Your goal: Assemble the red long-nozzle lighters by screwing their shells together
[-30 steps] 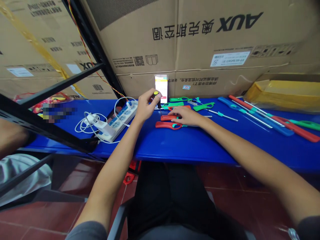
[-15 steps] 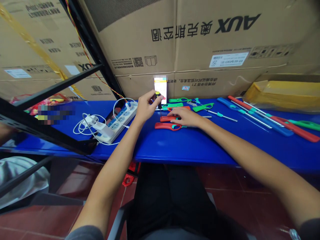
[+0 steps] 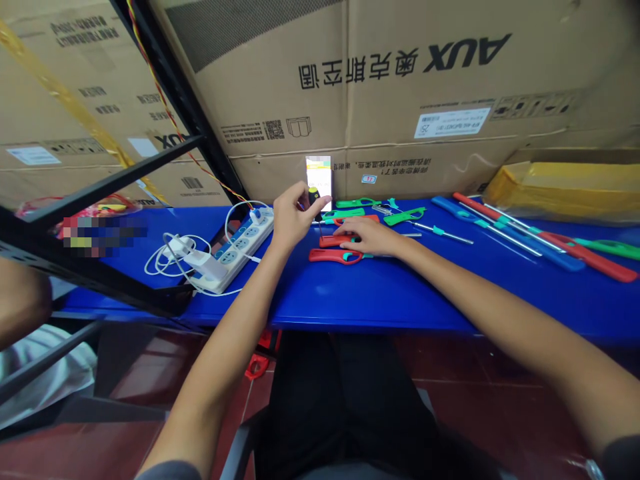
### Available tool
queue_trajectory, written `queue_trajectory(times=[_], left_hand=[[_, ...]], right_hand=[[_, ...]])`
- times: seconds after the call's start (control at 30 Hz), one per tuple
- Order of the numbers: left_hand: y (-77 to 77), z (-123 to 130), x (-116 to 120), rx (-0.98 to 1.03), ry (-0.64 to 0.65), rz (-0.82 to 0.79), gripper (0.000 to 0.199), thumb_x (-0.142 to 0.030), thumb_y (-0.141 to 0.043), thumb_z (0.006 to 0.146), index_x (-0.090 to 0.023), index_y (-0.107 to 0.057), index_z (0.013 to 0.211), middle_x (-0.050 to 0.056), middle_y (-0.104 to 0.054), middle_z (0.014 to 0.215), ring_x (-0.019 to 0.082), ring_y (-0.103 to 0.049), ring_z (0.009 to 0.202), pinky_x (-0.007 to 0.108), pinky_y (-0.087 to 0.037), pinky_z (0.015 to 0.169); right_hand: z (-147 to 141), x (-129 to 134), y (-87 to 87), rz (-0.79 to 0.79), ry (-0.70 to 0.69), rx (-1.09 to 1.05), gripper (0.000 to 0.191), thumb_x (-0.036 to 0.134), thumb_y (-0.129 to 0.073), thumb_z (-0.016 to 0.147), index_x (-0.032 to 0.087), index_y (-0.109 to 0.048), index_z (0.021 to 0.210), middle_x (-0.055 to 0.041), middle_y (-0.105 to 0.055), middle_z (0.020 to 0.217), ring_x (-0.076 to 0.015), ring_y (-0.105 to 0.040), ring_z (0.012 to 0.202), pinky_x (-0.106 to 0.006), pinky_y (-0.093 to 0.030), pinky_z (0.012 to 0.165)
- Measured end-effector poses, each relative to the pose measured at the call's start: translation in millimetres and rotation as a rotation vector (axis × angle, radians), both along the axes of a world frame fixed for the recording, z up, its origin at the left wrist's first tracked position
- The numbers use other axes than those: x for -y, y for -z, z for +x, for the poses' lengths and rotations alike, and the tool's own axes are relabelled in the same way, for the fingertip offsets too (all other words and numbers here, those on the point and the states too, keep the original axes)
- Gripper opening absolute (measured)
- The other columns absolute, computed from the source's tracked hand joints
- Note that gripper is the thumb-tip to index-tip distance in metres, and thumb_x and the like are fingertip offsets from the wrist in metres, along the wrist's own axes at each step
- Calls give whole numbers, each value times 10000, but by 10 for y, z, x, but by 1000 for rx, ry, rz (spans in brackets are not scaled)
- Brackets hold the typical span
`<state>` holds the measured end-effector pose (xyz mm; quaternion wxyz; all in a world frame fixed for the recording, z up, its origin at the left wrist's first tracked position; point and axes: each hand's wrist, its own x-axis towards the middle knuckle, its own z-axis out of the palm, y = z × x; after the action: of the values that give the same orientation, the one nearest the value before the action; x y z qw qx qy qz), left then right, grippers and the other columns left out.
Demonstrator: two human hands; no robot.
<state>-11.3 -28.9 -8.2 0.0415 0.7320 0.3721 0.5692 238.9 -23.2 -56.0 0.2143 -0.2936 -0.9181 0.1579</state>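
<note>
My left hand (image 3: 295,217) is shut around a small screwdriver (image 3: 313,197) with a yellow and black handle, its thin shaft pointing down towards the table. My right hand (image 3: 370,237) lies over a red plastic handle (image 3: 333,241) and holds it against the blue table (image 3: 320,297). Just below it lies a second red handle (image 3: 333,256) with a teal clip. Green handles (image 3: 343,214) lie just beyond my hands. A phone (image 3: 319,179) stands upright against the carton behind them, its screen blurred.
Long blue and red tools with metal rods (image 3: 520,243) lie at the right, beside a yellow package (image 3: 565,187). A white power strip (image 3: 235,250) with cables sits at the left. A black shelf frame (image 3: 100,267) crosses that side, with a co-worker's arm (image 3: 20,300) beyond it.
My hands hold nearly the same positions on the tools. The whole view has drifted slightly, and a co-worker's arm shows more at the left edge.
</note>
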Motion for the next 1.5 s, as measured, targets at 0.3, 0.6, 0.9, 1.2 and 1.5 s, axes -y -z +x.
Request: queue_trajectory(times=[0.3, 0.6, 0.9, 1.2, 1.5], left_hand=[[-25, 1, 20, -12, 8, -4, 612, -684, -788, 965, -220, -491, 700, -20, -519, 661, 155, -460, 653, 329, -353, 634], [-46, -58, 20, 56, 179, -118, 496, -733, -838, 907, -240, -791, 933, -22, -560, 689, 141, -461, 626, 309, -382, 609], [-16, -98, -30, 103, 229, -171, 609, -793, -888, 815, -250, -679, 996, -27, -646, 748, 126, -533, 627, 289, -425, 600], [0, -85, -31, 107, 239, -138, 539, -741, -896, 848, -250, -738, 1005, -24, -648, 749, 127, -539, 629, 291, -447, 609], [10, -35, 6, 109, 198, -123, 517, -739, -853, 891, -248, -800, 1047, -10, -681, 782, 143, -573, 687, 299, -474, 661]], right_hand=[[-3, 27, -42, -15, -1, 18, 341, 382, -684, 1041, 239, -817, 1320, -140, -816, 1252, -314, -713, 1106, -472, -557, 971], [15, 47, -68, -20, -12, 18, 349, 392, -680, 1059, 231, -814, 1337, -143, -810, 1254, -313, -713, 1144, -471, -549, 1006], [10, 41, -66, -15, -6, 30, 355, 420, -665, 1075, 220, -804, 1333, -137, -804, 1214, -303, -710, 1112, -465, -557, 979], [6, 35, -76, -33, 2, 44, 358, 378, -702, 1043, 273, -817, 1366, -127, -816, 1339, -335, -717, 1204, -508, -556, 1044], [7, 50, -82, -29, -5, 32, 357, 359, -695, 1045, 238, -818, 1357, -146, -816, 1303, -333, -720, 1174, -499, -562, 1021]])
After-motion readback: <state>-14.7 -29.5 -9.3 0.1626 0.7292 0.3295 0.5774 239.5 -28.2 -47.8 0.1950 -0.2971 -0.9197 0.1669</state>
